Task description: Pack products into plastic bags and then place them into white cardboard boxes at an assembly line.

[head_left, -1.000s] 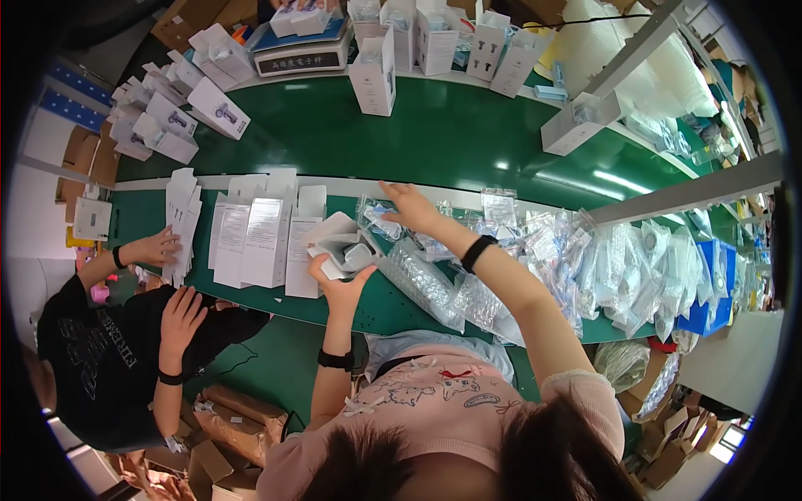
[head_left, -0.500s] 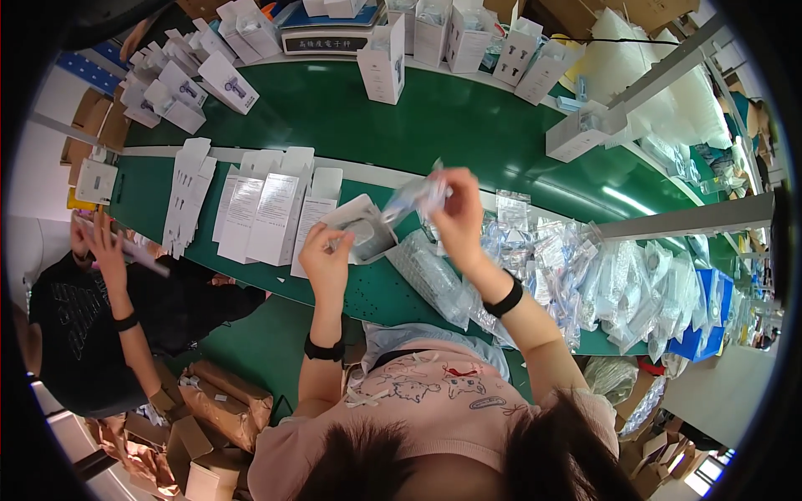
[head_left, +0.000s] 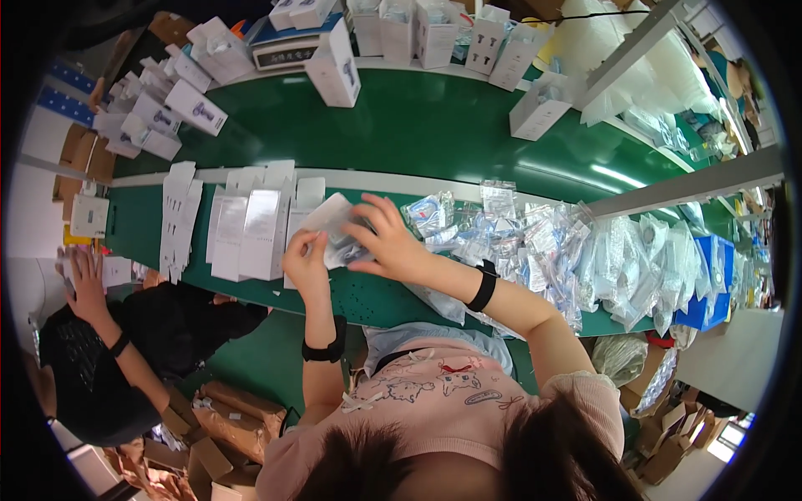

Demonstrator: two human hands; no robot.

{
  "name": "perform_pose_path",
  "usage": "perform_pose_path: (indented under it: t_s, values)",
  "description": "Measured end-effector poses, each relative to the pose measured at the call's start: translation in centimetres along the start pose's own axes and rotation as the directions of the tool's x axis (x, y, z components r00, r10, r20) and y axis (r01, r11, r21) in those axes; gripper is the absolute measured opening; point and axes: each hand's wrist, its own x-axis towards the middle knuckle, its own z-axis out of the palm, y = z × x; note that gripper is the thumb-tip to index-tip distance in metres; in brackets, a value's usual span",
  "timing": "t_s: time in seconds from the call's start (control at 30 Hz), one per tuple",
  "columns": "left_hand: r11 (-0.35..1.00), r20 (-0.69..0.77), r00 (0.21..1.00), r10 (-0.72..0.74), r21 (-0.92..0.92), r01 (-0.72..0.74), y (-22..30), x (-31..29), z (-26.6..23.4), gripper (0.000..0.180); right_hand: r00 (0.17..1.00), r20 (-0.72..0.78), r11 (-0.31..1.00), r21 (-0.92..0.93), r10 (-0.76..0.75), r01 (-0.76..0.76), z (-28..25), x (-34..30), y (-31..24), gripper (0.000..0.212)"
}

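Note:
My left hand (head_left: 307,265) pinches the near left edge of an opened small white box (head_left: 331,219), which is tilted over the green table. At the box's mouth, my right hand (head_left: 389,240) has its fingers spread, with the fingertips touching or just inside it. Something clear and greyish shows within the box, partly hidden by those fingers. To the left of the box stands a row of upright white boxes (head_left: 263,234). Beyond my right hand lies a heap of clear plastic bags with small parts (head_left: 501,238).
A flat stack of white cartons (head_left: 178,221) lies farther left. Bubble-wrapped items (head_left: 639,267) and a blue bin (head_left: 708,280) are at the right. A metal post (head_left: 689,184) crosses there. Filled white boxes (head_left: 332,71) line the far shelf. A co-worker's hand (head_left: 86,284) is at the left.
My right hand has moved left from above the bags to the box's mouth; the clear bag it held is no longer seen outside the box. The whole view has shifted slightly.

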Motion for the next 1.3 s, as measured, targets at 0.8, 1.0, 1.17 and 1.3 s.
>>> perform_pose_path:
  t_s: [0.8,1.0,1.17,1.3]
  values:
    - [0.065,0.334,0.927,-0.172,0.942,-0.328,-6.2,-4.1,1.0,0.089,-0.238,-0.945,0.797,0.318,0.223,-0.513,-29.5,-13.9,31.4,0.059]
    - [0.454,0.416,0.899,-0.138,0.833,-0.316,-4.8,-6.2,0.0,0.086,-0.187,-0.923,0.831,0.384,0.336,-0.402,-31.2,-18.3,33.8,0.053]
    - [0.656,0.245,0.969,-0.023,0.735,-0.17,-7.7,-1.8,-0.9,0.079,0.283,-0.799,0.758,0.298,0.531,-0.58,-18.5,-9.7,21.3,0.036]
    - [0.861,0.39,0.834,-0.391,0.475,0.181,-11.1,-1.4,-1.2,0.075,0.871,0.068,0.868,-0.156,0.486,-0.472,-6.1,-8.8,9.8,0.024]
